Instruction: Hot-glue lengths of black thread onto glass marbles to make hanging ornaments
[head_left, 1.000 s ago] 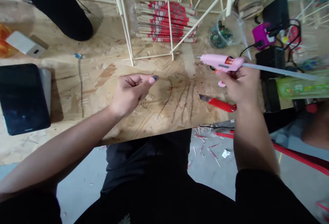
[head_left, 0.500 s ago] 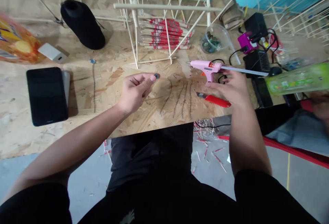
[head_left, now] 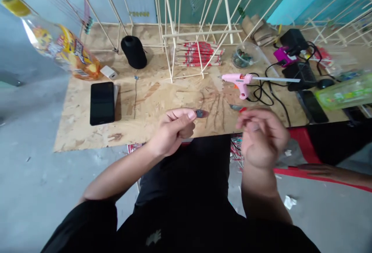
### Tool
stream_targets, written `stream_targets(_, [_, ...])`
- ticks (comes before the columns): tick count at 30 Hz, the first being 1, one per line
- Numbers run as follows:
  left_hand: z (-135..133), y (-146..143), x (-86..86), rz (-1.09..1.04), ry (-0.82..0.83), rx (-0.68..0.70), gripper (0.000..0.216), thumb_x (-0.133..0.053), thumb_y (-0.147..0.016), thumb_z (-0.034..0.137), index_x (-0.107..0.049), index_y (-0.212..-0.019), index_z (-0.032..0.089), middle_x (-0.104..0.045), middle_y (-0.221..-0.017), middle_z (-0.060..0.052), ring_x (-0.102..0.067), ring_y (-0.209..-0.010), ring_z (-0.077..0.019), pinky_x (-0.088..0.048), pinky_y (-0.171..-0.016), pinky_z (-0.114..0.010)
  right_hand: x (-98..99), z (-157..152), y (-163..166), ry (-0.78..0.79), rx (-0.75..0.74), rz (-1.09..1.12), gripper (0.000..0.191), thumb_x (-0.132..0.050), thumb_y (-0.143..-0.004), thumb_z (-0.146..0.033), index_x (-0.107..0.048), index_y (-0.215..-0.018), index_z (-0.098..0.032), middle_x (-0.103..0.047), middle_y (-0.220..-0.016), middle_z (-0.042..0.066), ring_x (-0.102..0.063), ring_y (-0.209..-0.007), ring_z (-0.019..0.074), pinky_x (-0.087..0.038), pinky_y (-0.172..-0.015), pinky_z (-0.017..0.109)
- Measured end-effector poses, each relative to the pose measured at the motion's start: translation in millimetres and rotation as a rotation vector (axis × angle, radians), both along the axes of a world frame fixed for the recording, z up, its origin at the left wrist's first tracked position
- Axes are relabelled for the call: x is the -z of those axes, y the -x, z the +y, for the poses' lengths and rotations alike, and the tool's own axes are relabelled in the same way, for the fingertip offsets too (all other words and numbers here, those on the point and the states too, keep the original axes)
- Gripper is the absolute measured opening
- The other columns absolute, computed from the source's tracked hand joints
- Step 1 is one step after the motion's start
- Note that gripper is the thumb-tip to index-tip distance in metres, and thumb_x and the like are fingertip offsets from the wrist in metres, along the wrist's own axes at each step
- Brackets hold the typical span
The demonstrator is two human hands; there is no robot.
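Plainly, the left hand (head_left: pixel 176 129) pinched a small dark piece (head_left: pixel 200 113) over the table (head_left: pixel 147 127). The right hand (head_left: pixel 263 138) curled loosely by the knife (head_left: pixel 237 107), its hold unclear, and the glue gun (head_left: pixel 240 80) rested just beyond.

Dark piece (head_left: pixel 199 113) in left hand (head_left: pixel 174 129)

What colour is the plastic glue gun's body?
The glue gun's body is pale pink, in the head view.
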State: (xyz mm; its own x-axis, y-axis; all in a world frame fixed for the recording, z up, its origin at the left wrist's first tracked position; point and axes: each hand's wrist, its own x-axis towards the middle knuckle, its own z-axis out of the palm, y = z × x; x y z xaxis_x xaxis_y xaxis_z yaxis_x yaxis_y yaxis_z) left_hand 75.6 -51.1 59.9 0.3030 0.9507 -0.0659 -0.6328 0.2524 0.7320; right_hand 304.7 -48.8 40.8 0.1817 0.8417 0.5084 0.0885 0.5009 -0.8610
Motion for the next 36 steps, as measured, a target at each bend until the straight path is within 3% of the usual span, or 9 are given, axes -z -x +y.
stream_targets(3, [-30.6, -8.6, -3.4, -0.061, -0.015, 0.015, 0.039, -0.093, -0.089, 0.055, -0.087, -0.084, 0.017, -0.019, -0.053, 0.012, -0.015, -0.047, -0.0032, -0.018, -0.047, -0.02, -22.3, -18.0, 33.7, -0.022, -0.368, -0.021, 0.038, -0.082, -0.094, -0.031, -0.084, -0.131, -0.027, -0.071, -0.117, 0.008, -0.071, -0.093, 0.0201, -0.06, -0.07, 0.033])
stream_targets(6, [-53.6, -12.1, -8.3, -0.076, 0.008, 0.028, 0.043, -0.093, -0.088, 0.058, -0.084, -0.079, 0.017, -0.022, -0.051, 0.011, -0.016, -0.047, -0.0034, -0.019, -0.047, -0.02, -36.7, -30.2, 49.5, -0.084, -0.496, -0.081, 0.042, -0.084, -0.093, -0.032, -0.083, -0.135, -0.029, -0.074, -0.117, 0.009, -0.071, -0.095, 0.021, -0.064, -0.07, 0.033])
stream_targets(13, [-72.5, -9.4, -13.1, -0.087, 0.029, 0.006, 0.046, -0.091, -0.087, 0.064, -0.083, -0.079, 0.019, -0.012, -0.051, 0.013, -0.01, -0.046, -0.0043, -0.014, -0.046, -0.023, -47.5, -42.9, 62.9, -0.122, -0.436, -0.108, 0.032, -0.082, -0.092, -0.027, -0.086, -0.123, -0.033, -0.077, -0.105, 0.007, -0.072, -0.087, 0.0221, -0.065, -0.064, 0.036])
stream_targets(20, [-71.7, -12.2, -8.6, -0.075, -0.033, -0.114, 0.049, -0.091, -0.092, 0.053, -0.071, -0.062, 0.019, -0.014, -0.053, 0.011, -0.011, -0.047, -0.0038, -0.015, -0.046, -0.022, -48.7, -41.5, 68.4, -0.126, -0.336, -0.11, 0.022, -0.083, -0.092, -0.02, -0.087, -0.108, -0.034, -0.076, -0.092, 0.003, -0.069, -0.075, 0.0178, -0.057, -0.055, 0.031])
stream_targets(27, [-73.3, -12.8, -2.6, -0.043, 0.018, -0.165, 0.037, -0.097, -0.084, 0.055, -0.086, -0.078, 0.02, -0.019, -0.053, 0.012, -0.012, -0.047, -0.0035, -0.015, -0.047, -0.022, -41.8, -47.4, 65.8, -0.069, -0.364, -0.041, 0.015, -0.089, -0.089, -0.02, -0.083, -0.1, -0.028, -0.072, -0.091, 0.002, -0.064, -0.075, 0.017, -0.054, -0.062, 0.033])
stream_targets(31, [-74.0, -11.6, -1.3, -0.05, 0.05, -0.217, 0.029, -0.098, -0.084, 0.051, -0.093, -0.091, 0.023, -0.017, -0.053, 0.012, -0.011, -0.048, -0.0039, -0.014, -0.048, -0.022, -41.0, -56.2, 61.4, -0.025, -0.36, -0.027, 0.006, -0.083, -0.096, -0.027, -0.077, -0.094, -0.027, -0.065, -0.084, 0.002, -0.055, -0.071, 0.0165, -0.045, -0.059, 0.034])
stream_targets(36, [-73.8, -11.0, -1.4, -0.064, 0.062, -0.234, 0.026, -0.101, -0.081, 0.05, -0.094, -0.091, 0.027, -0.019, -0.053, 0.012, -0.011, -0.048, -0.0036, -0.012, -0.047, -0.021, -40.2, -62.5, 59.1, 0.019, -0.273, 0.012, 0.021, -0.073, -0.103, -0.039, -0.071, -0.085, -0.027, -0.058, -0.079, 0.003, -0.052, -0.068, 0.0188, -0.039, -0.057, 0.037])
